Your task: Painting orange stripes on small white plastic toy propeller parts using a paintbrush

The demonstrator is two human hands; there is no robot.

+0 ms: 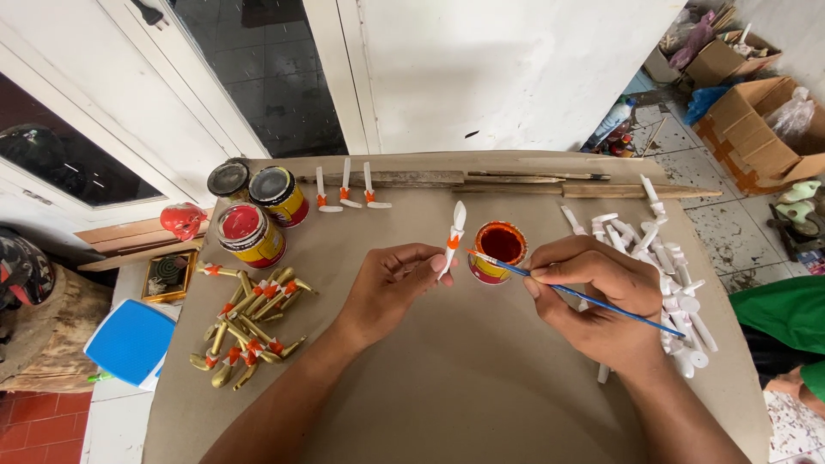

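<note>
Item: white peg (pixel 454 232), light, stiff, wet orange band; my left hand (pixel 391 283) pinches its lower stem. My right hand (pixel 593 296) grips the paintbrush (pixel 584 299).

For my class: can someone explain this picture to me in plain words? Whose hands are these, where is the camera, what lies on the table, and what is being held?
There is no machine: these are a person's two bare hands, filmed by one camera worn on their head, looking down. The left hand pinches a small white piece with an orange band, held upright. The right hand holds a thin blue paintbrush, its tip near an open tin of orange-red paint. On the brown table lie a pile of unpainted white pieces to the right, a heap of gold pieces with orange bands to the left, three closed paint tins, and three banded white pieces at the back.
</note>
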